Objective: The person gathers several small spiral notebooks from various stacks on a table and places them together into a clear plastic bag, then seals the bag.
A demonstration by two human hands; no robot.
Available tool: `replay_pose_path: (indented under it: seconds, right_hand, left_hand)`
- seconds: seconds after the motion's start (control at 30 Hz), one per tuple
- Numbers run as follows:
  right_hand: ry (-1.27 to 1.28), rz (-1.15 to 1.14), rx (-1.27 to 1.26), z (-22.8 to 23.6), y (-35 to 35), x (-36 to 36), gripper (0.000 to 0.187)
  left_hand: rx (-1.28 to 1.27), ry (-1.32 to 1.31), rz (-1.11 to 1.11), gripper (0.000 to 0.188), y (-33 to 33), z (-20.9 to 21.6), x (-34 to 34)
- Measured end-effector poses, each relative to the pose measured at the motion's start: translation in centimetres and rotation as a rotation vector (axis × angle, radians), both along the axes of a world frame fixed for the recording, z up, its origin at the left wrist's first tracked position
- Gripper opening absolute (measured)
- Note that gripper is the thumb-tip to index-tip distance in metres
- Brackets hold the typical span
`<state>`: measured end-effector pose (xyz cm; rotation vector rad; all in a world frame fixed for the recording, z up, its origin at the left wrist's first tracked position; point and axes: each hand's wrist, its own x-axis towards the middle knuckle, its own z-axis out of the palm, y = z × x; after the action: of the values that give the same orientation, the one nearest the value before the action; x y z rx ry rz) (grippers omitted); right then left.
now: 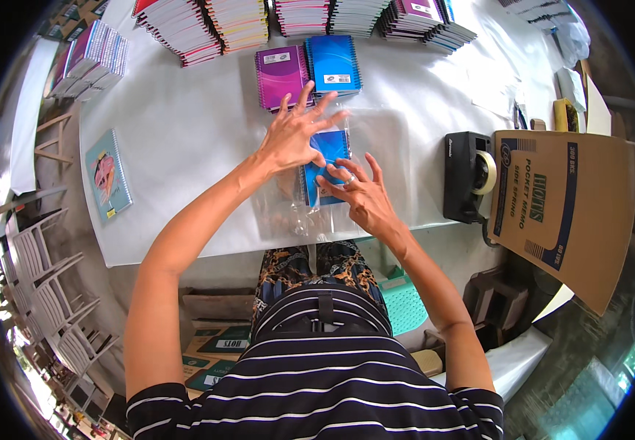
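Observation:
A blue spiral notebook (338, 141) lies in a clear plastic bag (299, 218) near the table's front edge. My left hand (293, 136) is over its upper left part, fingers spread wide, the thumb touching down on the plastic over the notebook. From the lower right, my right hand (363, 196) reaches across the notebook with its fingers apart and the fingertips near its middle. A ring shows on one finger. Just beyond my hands a purple spiral notebook (284, 77) and another blue notebook (334, 66) lie side by side.
Several stacks of spiral notebooks (240, 26) line the far edge. More are piled at the far left (91, 62). A teal notebook (109, 176) lies at the left edge. To the right stand a black tape dispenser (460, 176) and a cardboard box (552, 198).

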<state>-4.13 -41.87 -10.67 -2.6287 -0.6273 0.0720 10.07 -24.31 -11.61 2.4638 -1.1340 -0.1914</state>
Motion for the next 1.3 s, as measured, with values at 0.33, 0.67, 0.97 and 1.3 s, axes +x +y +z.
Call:
replay_pose_path:
  seconds: [0.33,0.67,0.97,1.3]
  right_hand:
    - [-0.054,-1.172,0.404,4.6,-17.1,-9.9,0.018]
    - [0.624,-1.242,0.990,2.3,-25.0,-12.3,0.027]
    - [0.150,-1.195,1.702,-6.4,-21.7,-19.2,0.022]
    - [0.259,-0.706,0.254,4.8,-11.9,-4.0,0.033]
  left_hand:
    - [0.228,-0.069,0.040,0.107,-4.9,1.0,-1.5]
    - [0.357,-0.007,0.013,0.117,-6.0,1.4,-0.9]
    - [0.247,0.129,-0.032,0.131,-4.6,0.9,0.6]
    - [0.198,0.237,-0.036,0.135,-4.0,0.0,1.9]
